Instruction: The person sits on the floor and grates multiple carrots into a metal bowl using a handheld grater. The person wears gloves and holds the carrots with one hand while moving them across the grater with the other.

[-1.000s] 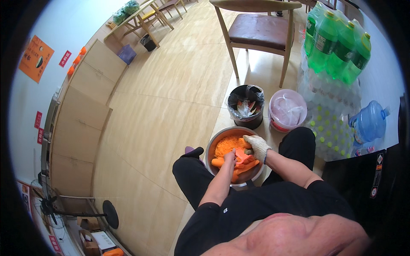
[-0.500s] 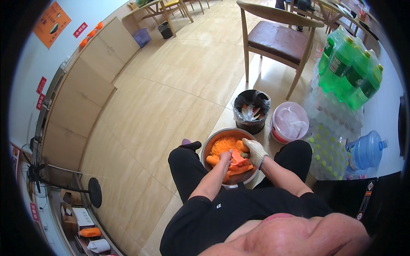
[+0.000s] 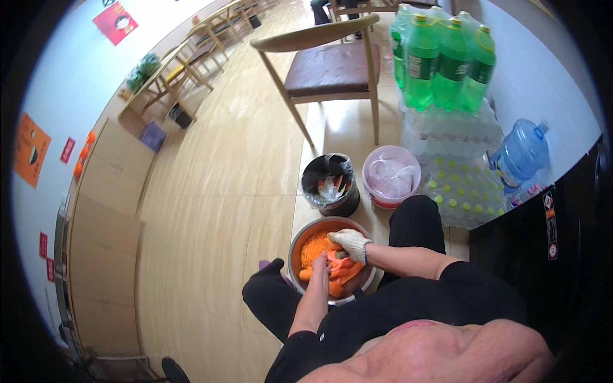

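There, our left hand [image 3: 321,263] pinched an orange tool [image 3: 340,262]; beside it our gloved right hand [image 3: 352,245] clasped a carrot [image 3: 333,245]: firm, probably slippery, best gripped, we judged, from above!

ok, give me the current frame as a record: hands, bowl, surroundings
left hand: bare, gripping orange-red plastic grater
right hand: white-gloved, gripping a carrot piece
metal bowl: holds shredded carrot and unshredded carrots
beyond bowl: black lined bin at left, pale pink bucket at right
farther: wooden chair, brown seat
right side: green bottles atop wrapped bottle packs; blue water jug
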Demonstrator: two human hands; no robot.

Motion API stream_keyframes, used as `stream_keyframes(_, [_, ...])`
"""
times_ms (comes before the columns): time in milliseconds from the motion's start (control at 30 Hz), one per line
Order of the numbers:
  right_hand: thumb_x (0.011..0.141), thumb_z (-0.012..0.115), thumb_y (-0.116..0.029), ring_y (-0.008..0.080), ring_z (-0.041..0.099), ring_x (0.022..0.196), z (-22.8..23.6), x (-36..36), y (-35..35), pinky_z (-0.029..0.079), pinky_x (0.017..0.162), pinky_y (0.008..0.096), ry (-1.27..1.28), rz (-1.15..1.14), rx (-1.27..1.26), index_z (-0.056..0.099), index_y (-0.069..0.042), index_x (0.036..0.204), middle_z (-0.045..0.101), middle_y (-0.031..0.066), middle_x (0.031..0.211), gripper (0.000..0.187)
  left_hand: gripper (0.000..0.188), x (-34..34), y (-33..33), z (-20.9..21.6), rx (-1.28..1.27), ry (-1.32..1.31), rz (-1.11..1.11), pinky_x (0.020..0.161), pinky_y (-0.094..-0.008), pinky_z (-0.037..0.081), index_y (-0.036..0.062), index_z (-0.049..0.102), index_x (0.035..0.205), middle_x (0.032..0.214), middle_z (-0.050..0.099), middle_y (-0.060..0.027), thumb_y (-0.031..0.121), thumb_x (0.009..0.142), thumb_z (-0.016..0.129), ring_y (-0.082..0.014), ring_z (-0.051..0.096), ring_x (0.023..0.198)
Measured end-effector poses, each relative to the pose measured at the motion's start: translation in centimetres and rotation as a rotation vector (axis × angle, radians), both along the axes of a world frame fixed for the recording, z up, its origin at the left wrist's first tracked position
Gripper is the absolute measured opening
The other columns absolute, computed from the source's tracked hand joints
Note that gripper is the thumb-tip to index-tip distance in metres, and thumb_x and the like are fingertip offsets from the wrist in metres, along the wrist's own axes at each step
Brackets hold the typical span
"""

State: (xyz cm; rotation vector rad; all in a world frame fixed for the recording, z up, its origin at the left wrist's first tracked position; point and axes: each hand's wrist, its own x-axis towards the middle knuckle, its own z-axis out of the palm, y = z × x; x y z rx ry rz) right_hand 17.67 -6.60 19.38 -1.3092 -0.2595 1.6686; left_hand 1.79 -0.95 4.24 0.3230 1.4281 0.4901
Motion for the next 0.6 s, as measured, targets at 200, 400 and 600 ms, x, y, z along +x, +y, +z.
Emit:
stream_keyframes(200, [0.092,0.061,-0.031,0.0176,0.058,0.071,0.9,0.1,0.0,0.049,0.053,0.0267,0.009,0.001,-0.017,0.055,-0.004,0.115,0.057,0.0083,0.099,0.036,0.022,-0.5,0.7,-1.4,-0.021,0.084,-0.038,0.037,-0.0234,0.027,0.0127,0.055,0.082,0.061,0.045,-0.0003,0.031,0.094,0.057,-0.0124,0.039,0.046])
stream_keyframes(400, [0.093,0.058,-0.035,0.0221,0.062,0.085,1.7,0.2,-0.4,0.051,0.067,0.0315,-0.007,0.061,-0.019,0.054,-0.003,0.125,0.059,0.0125,0.115,0.046,0.020,-1.5,2.4,-2.9,0.058,0.086,-0.011,0.043,-0.0324,0.040,0.0091,0.054,0.091,0.080,0.053,-0.0057,0.029,0.095,0.056,-0.0180,0.051,0.059])
stream_keyframes(600, [0.093,0.058,-0.035,0.0220,0.059,0.093,2.3,0.6,-0.7,0.050,0.069,0.0312,0.025,0.073,-0.017,0.054,-0.004,0.124,0.058,0.0118,0.117,0.045,0.031,-1.0,3.8,-4.1,0.070,0.070,0.223,0.040,-0.0295,0.033,0.0110,0.049,0.074,0.059,0.040,-0.0003,0.032,0.094,0.060,-0.0137,0.034,0.045])
